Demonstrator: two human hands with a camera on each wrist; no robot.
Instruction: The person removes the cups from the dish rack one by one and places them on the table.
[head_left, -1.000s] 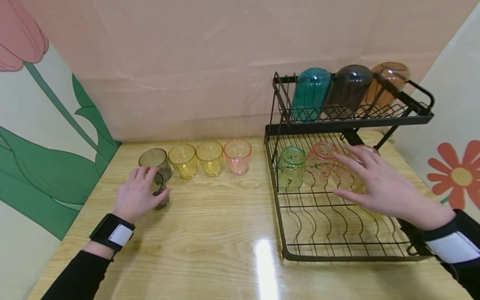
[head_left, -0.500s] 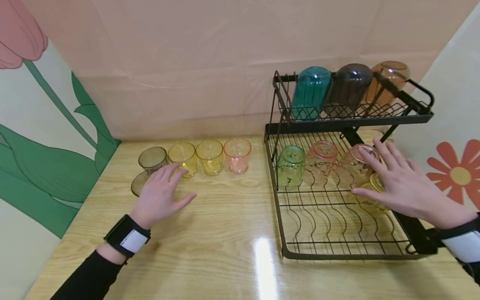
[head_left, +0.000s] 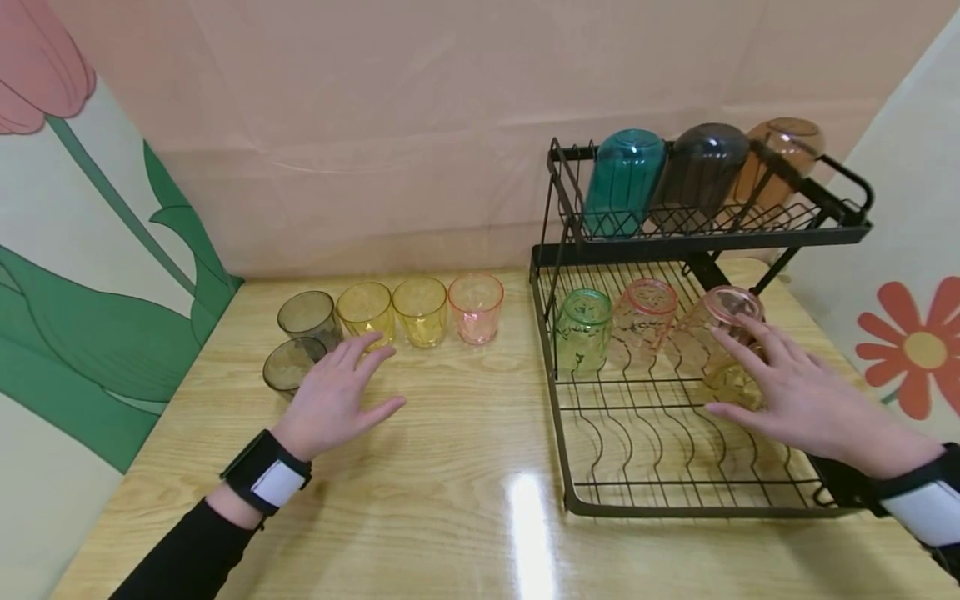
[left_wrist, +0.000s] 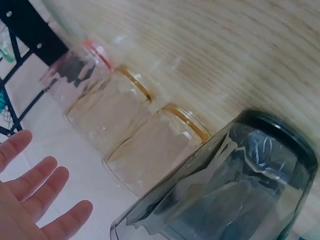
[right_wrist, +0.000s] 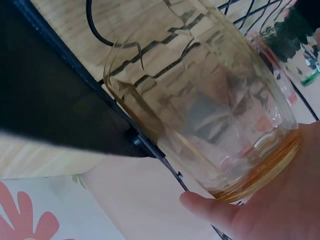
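At far left, two dark grey glasses (head_left: 291, 367) stand on the table (head_left: 420, 492), mouths up, one in front of the other. The left hand (head_left: 337, 398) is just beside the nearer one, palm down, fingers loosely spread and thumb well out; it has hold of nothing. To the right, two yellow glasses (head_left: 421, 312) and a pink glass (head_left: 476, 308) continue the row, also upright.

Then comes the black rack (head_left: 705, 512). On its lower level, upside down, are a green glass (head_left: 583, 333), a rose glass (head_left: 643, 317), a pale pink glass (head_left: 697, 329) and, nearest the front, an amber glass (head_left: 731, 386). The right hand (head_left: 806, 400) spans the amber one near its raised base, fingers extended and thumb apart; whether it makes firm contact cannot be told.

The step in hand looks like taking hold of that amber glass. Lifting it would call for closing thumb and fingers round its base, then clearing the pale pink neighbour and the wires.
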